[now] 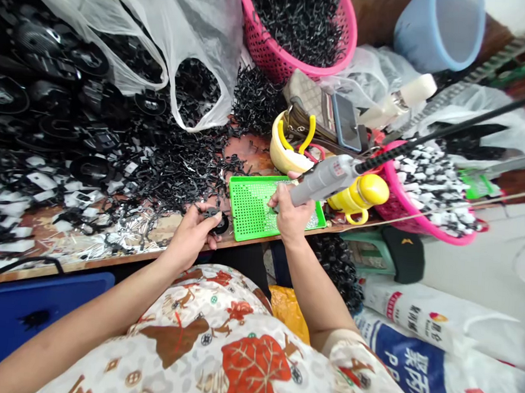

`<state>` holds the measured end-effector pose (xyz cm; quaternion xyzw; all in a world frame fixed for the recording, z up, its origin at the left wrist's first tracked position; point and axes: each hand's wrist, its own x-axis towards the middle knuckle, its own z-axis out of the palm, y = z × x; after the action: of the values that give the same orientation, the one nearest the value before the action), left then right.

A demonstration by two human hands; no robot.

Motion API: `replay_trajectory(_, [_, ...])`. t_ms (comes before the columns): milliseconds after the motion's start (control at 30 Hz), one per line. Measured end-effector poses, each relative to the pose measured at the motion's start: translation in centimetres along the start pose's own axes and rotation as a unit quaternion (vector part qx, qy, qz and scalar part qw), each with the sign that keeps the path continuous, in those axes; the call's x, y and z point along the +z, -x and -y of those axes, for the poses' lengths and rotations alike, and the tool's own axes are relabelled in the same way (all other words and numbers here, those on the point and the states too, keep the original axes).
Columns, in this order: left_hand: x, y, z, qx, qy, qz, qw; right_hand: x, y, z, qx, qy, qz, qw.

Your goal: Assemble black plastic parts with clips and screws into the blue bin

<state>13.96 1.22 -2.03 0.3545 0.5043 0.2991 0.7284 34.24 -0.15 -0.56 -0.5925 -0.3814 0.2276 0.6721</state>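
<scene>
My left hand (193,235) is closed around a small round black plastic part (220,222), close to the table's front edge. In my right hand (293,215) is a grey electric screwdriver (321,179), its body slanting up to the right with a cord at the rear. The screwdriver's tip is hidden by my fingers, over a shallow green perforated tray (247,210). Small shiny metal pieces, too tiny to name, lie in the tray's right part. The black part is just left of the tray.
Loose black clips (175,161) are heaped at the left and back, with white pieces among them. A pink basket (297,71) of black pieces stands behind. Right of the tray are a yellow bottle (367,194), a cream bowl (285,153) and a phone (346,123). A blue bin (79,289) stands lower left.
</scene>
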Motion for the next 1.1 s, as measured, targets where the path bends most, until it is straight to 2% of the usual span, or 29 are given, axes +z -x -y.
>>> replay_trajectory(600, [-0.1, 0.1, -0.2, -0.01, 0.016, 0.002, 1.0, 0.6, -0.3, 0.1, 0.014, 0.029, 0.014, 0.999])
replay_trajectory(833, [-0.2, 0.1, -0.3, -0.002, 0.024, 0.01, 1.0, 1.5, 0.8, 2.4, -0.035, -0.062, -0.021, 0.997])
replay_trajectory(967, [-0.2, 0.1, -0.3, 0.006, 0.027, 0.012, 1.0, 3.6, 2.5, 4.1, 0.005, -0.061, 0.036, 0.998])
replay_trajectory(1100, [-0.2, 0.0, -0.1, 0.011, 0.032, 0.014, 0.999, 6.0, 3.7, 4.7, 0.036, -0.112, 0.098, 0.988])
